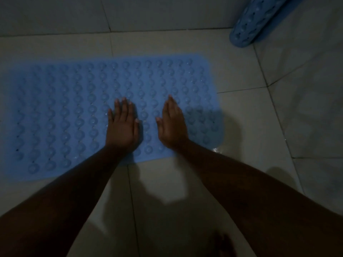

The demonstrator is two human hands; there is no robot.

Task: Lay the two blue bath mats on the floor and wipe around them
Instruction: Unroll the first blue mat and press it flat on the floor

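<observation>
Dim tiled floor (241, 75) | flat blue mat (65, 117) lying at 10 o'clock | left hand (123, 125), right hand (173, 125) flat on it, fingers pressed together, thumbs apart | rolled blue mat (254, 25) at 1 o'clock

the flat mat (74, 108) is seen as soft blue plastic, matt, studded with glossy round suction cups; the rolled mat (254, 25) is of like plastic, perforated; the floor (185, 182) is laid in smooth, faintly glossy pale tiles
</observation>
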